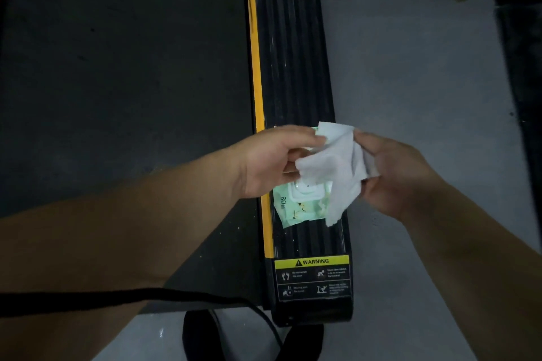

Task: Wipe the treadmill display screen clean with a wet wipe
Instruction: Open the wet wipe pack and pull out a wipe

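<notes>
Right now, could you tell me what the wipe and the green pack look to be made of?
The wipe: soft white nonwoven cloth, matte, apparently; it crumples and droops between both hands. The green pack: thin glossy plastic film, probably; it wrinkles and carries print, with a stiffer white flap.

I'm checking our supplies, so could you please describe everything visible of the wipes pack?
The wipes pack is a soft pale green pouch with a white flip lid, closed as far as visible, and "80" printed on it. It lies flat on the black ribbed side rail of the treadmill, above the warning label. Both hands and the white wipe cover its upper part.
</notes>
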The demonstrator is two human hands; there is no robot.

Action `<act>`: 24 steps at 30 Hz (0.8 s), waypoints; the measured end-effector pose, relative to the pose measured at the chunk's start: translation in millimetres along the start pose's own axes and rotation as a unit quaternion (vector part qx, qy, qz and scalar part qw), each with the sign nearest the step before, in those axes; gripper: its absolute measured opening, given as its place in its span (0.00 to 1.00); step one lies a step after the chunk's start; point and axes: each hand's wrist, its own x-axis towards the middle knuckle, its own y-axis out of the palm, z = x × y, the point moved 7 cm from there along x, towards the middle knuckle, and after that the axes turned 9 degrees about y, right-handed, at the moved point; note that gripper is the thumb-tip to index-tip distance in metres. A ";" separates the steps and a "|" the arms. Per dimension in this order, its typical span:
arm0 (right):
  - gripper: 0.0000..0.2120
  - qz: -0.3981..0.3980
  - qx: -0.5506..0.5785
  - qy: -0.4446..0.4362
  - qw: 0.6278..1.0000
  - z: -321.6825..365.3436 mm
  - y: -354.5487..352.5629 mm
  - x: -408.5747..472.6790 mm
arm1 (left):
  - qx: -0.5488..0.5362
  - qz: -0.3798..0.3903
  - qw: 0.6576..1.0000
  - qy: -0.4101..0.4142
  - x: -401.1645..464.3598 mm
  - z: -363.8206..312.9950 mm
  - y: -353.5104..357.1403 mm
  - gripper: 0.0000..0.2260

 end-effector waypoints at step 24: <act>0.05 -0.101 -0.242 -0.256 0.930 15.6 -8.8 -15.5 | 0.279 -0.129 0.938 0.161 -5.8 -37.5 -37.4 0.07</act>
